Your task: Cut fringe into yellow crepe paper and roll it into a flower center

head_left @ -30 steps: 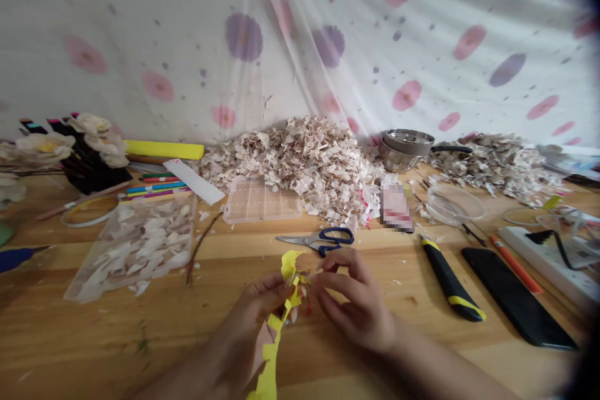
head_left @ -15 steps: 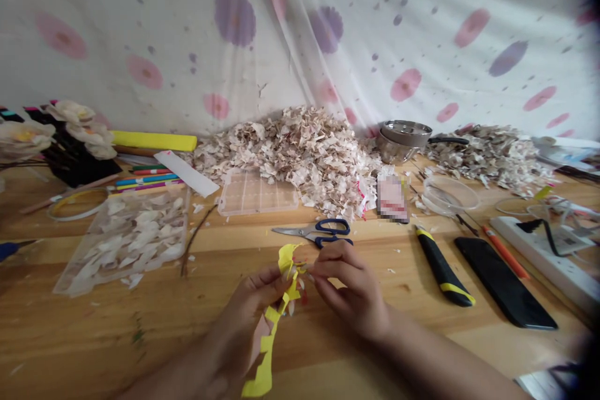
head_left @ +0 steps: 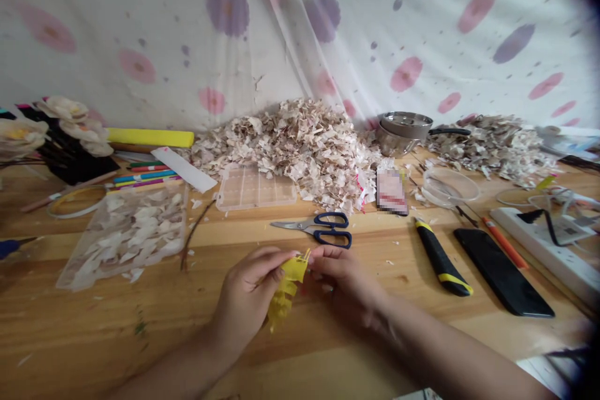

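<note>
A notched strip of yellow paper (head_left: 294, 270) is pinched between the thumb and fingers of my left hand (head_left: 248, 294), its lower part hanging down and blurred. Thin pale and yellow strands stick up at the strip's upper edge. My right hand (head_left: 344, 281) is closed at that edge, fingertips together; what lies between them is too small to make out. Just beyond both hands, scissors (head_left: 323, 228) with dark blue handles lie on the wooden table (head_left: 187, 337), blades to the left.
Behind the scissors rises a heap of pale flakes (head_left: 314, 150), with a clear compartment box (head_left: 255, 187) before it. Another tray of flakes (head_left: 135, 225) is at left. On the right are a utility knife (head_left: 443, 256), a phone (head_left: 504, 272), a power strip (head_left: 553, 256) and a metal pot (head_left: 403, 134).
The yellow strip has been turned and drawn up, so its long tail no longer trails toward me. My left hand has rotated over it; my right hand has stayed close to its edge.
</note>
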